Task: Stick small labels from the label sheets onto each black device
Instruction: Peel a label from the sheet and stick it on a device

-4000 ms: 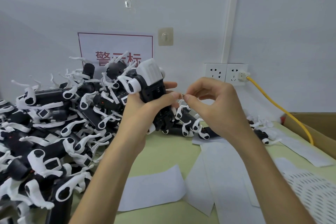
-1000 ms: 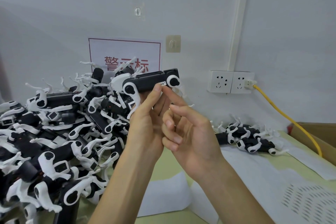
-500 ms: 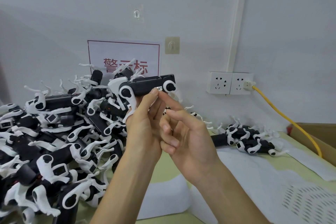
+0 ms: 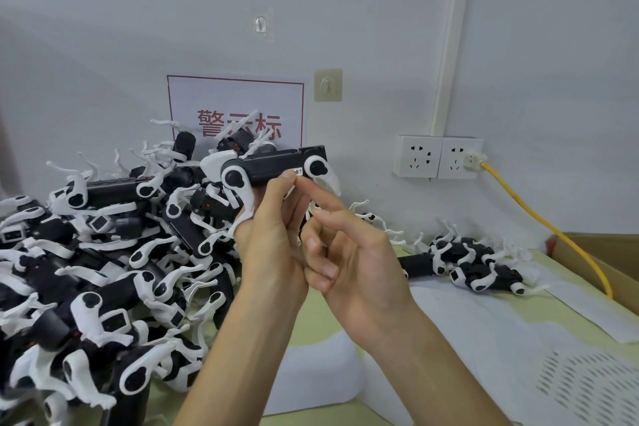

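The left grip [image 4: 273, 242], a bare hand, is closed around the black device [image 4: 273, 166] and holds it lifted above the desk [image 4: 320, 308], lying level, with its white legs hanging down. The thumb rests on the device side, just beside the small label [image 4: 298, 171]. The right grip [image 4: 352, 263] holds nothing. Its straight index finger touches the device at the label and the other fingers are curled. A big pile of devices [image 4: 103, 252] lies at the left, and label sheets [image 4: 484, 328] at the right.

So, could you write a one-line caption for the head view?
Left hand holds a black device while the right hand presses a small label onto its side.
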Demonstrator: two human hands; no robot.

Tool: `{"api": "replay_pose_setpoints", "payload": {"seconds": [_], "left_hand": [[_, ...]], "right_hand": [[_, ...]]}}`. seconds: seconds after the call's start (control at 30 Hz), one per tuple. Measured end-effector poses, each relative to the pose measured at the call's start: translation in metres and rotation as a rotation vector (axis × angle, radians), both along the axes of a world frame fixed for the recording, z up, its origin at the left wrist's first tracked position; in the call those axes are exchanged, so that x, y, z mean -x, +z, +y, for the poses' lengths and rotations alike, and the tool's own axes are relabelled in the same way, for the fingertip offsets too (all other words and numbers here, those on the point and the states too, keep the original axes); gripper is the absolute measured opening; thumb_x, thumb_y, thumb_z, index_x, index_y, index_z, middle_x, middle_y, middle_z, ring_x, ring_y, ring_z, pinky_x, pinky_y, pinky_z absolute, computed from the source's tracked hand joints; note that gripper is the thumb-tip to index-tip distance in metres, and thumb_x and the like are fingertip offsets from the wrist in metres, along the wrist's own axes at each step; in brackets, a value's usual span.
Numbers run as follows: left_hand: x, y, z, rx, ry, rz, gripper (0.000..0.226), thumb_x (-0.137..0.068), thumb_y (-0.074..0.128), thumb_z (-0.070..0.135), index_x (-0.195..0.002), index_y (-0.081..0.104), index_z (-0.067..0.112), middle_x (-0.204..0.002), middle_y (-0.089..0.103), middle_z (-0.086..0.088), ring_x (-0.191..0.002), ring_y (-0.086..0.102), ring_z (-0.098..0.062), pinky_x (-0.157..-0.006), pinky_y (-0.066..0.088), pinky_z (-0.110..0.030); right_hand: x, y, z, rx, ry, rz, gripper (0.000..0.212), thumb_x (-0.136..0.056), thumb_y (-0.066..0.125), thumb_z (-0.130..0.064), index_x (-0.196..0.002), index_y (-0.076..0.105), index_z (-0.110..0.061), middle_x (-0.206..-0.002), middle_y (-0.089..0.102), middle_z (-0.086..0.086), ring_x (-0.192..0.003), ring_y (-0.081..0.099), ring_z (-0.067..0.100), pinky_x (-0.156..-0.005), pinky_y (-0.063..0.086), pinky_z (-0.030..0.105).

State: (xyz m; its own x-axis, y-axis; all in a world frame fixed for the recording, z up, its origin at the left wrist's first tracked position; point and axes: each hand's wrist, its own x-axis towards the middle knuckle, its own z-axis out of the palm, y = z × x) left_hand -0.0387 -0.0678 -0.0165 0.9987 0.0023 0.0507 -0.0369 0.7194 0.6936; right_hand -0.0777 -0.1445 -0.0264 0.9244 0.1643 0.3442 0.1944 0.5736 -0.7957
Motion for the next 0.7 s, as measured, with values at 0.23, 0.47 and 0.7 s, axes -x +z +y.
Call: {"api": "replay_pose_setpoints", "payload": {"seconds": [0.23, 0.47, 0.7], "left_hand": [[-0.0028, -0.0026, -0.0006, -0.031, 0.02, 0.003, 0.024, -0.088, 0.073, 0.032, -0.102, 0.062, 0.016, -0.098, 0.07, -0.001, -0.067, 0.047, -0.014, -0.061, 0.029, -0.021], [-0.0054, -0.0038, -0.0017, 0.006, 0.045, 0.028, 0.019, -0.088, 0.075, 0.028, -0.094, 0.064, 0.014, -0.099, 0.074, -0.006, -0.067, 0.049, -0.017, -0.062, 0.03, -0.022], [-0.0044, -0.0054, -0.0023, 0.007, 0.044, 0.03, 0.019, -0.088, 0.074, 0.028, -0.079, 0.063, 0.017, -0.099, 0.075, -0.007, -0.068, 0.046, -0.012, -0.061, 0.029, -0.021]], "right_hand": [[0.0004, -0.0005, 0.0018, -0.002, -0.012, 0.009, 0.042, -0.086, 0.056, -0.017, -0.124, 0.073, -0.022, -0.062, 0.051, -0.001, -0.044, 0.032, 0.008, -0.039, 0.034, 0.019], [0.0007, -0.0012, 0.0036, -0.012, -0.036, 0.011, 0.039, -0.092, 0.052, -0.013, -0.123, 0.074, -0.022, -0.061, 0.051, -0.001, -0.043, 0.033, 0.007, -0.038, 0.033, 0.018], [0.0012, -0.0018, 0.0057, -0.028, -0.067, 0.008, 0.039, -0.088, 0.055, -0.012, -0.12, 0.075, -0.021, -0.061, 0.05, -0.001, -0.042, 0.032, 0.007, -0.038, 0.031, 0.018]]}}
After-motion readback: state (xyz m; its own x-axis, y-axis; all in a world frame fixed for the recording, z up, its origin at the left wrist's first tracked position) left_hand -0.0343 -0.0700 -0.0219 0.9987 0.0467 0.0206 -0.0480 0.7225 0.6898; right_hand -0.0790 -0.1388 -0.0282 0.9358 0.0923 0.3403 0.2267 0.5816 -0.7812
